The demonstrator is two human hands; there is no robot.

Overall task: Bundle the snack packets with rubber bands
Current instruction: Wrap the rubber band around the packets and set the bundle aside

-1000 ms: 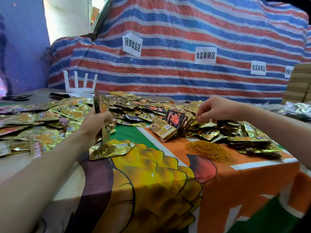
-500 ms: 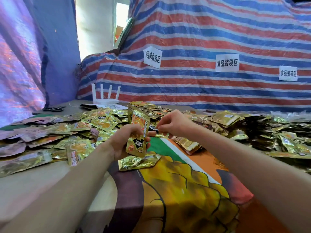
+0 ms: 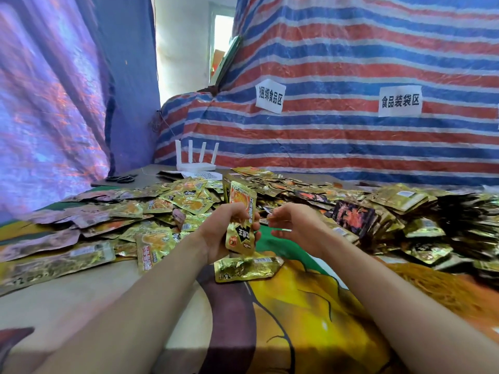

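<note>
My left hand grips a small upright stack of gold snack packets at the table's middle. Just to its right, my right hand pinches a thin orange rubber band between thumb and fingers, close to the stack. One loose gold packet lies flat below the hands. Several more gold packets are heaped across the table to the left and right. A pile of orange rubber bands lies at the right.
A white router with upright antennas stands at the back, with black scissors to its left. A striped tarp with paper labels rises behind the table. The colourful cloth covers the near part of the table.
My right hand left the packet heap at the right and came in beside the left hand. The left hand's stack turned its face toward me. The camera view swung left.
</note>
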